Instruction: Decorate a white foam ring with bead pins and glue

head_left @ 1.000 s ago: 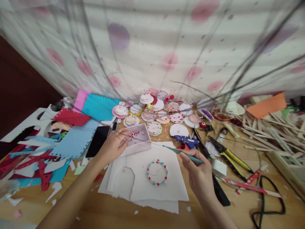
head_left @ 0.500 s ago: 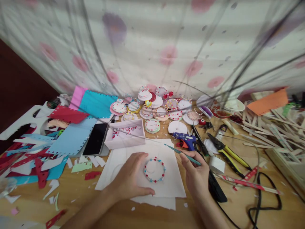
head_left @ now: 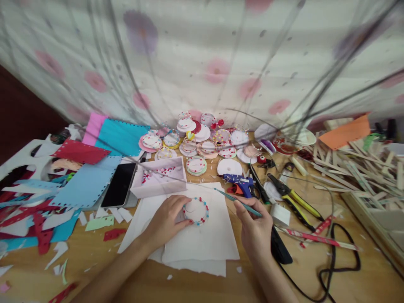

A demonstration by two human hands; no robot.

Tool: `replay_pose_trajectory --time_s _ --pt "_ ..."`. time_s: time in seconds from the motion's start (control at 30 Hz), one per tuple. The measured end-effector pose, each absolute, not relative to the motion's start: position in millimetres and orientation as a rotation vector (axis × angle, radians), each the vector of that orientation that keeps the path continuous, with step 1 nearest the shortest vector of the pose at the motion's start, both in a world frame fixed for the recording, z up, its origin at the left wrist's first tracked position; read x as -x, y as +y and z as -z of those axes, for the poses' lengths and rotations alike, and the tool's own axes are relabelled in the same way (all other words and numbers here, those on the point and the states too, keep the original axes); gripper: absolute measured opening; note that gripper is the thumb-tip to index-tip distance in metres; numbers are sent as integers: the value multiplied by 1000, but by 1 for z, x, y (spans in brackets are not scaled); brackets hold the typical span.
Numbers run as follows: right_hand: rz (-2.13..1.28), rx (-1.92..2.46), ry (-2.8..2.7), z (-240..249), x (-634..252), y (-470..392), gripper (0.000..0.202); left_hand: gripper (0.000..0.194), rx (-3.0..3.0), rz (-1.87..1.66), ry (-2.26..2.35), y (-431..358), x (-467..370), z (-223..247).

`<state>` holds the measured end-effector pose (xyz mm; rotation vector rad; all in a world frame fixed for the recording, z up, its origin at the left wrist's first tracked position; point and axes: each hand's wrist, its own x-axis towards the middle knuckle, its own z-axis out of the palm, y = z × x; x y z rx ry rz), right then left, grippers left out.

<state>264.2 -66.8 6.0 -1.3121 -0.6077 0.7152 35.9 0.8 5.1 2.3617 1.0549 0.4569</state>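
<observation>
A ring of red, white and blue beads (head_left: 207, 209), like a bracelet, is over the white paper (head_left: 208, 244) in front of me. My left hand (head_left: 168, 216) has its thumb and forefinger on the ring's left side, bent in a C. Between the thumb and fingers of my right hand (head_left: 257, 229) is a slim teal pointed tool (head_left: 229, 195); its kind is unclear. The tool's tip points left, above and right of the bead ring, apart from it.
Behind the paper stands a white box (head_left: 159, 187) with small red pieces. A phone (head_left: 120, 185) lies left of it, a blue glue gun (head_left: 241, 181) right. Decorated paper discs (head_left: 208, 147) crowd the back. Yellow-black pliers (head_left: 295, 202), cords and wooden sticks (head_left: 356, 164) lie right.
My left thumb and forefinger have closed in from around the bead ring onto its left side. The ring has shifted slightly away and left over the paper. My right hand keeps the teal tool.
</observation>
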Motion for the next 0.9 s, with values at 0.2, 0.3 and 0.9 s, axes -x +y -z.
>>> replay_pose_trajectory --time_s 0.2,0.3,0.9 --pt "-558 1273 -810 -8 -253 -73 11 60 -2146 -657 998 -9 -34 -29" --pt "-373 1213 -1015 -8 -245 -82 8 31 -1724 -769 1045 -23 -51 -47" --pt "422 1820 -1441 4 -271 -63 24 44 -1206 -789 782 18 -46 -29"
